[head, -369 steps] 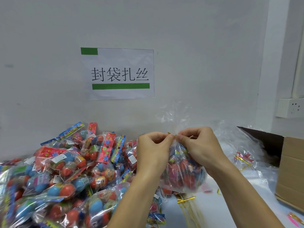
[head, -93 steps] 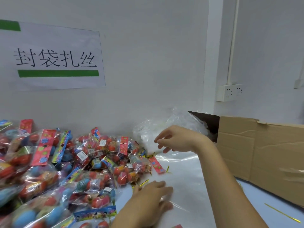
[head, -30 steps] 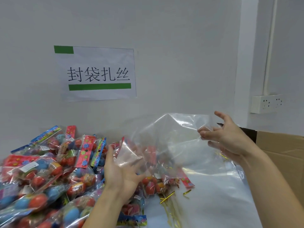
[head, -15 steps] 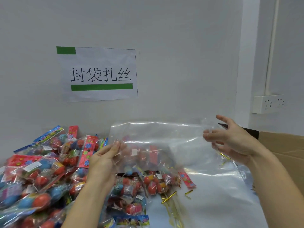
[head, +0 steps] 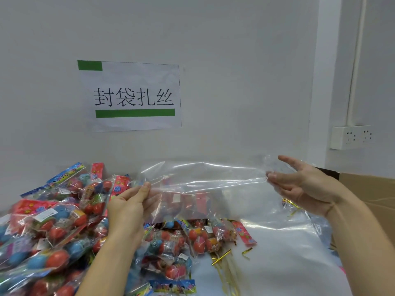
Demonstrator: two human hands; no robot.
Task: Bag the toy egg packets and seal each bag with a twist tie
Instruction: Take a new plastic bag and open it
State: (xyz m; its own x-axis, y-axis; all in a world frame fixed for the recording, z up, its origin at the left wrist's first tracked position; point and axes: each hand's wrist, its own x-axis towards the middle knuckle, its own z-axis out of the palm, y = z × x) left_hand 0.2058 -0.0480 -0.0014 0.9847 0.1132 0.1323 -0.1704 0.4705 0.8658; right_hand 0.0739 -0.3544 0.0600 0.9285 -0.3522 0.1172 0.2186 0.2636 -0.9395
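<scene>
Head view, forward-down, close over table (head: 277, 263)

The bag (head: 205, 184) I hold is clear and colourless, catching white glints. The egg packets (head: 53, 227) heaped at lower left of the frame show red and blue eggs under clear wrap, topped with header cards in red with small flowers or blue with many-coloured print. Gold twist ties (head: 221, 257) lie at lower centre on the white table (head: 288, 263). The sign (head: 130, 96) at centre left is white with black characters and green bars. The box (head: 369, 193) at right is brown cardboard, the wall (head: 235, 60) pale grey, the socket (head: 351, 136) white.
</scene>
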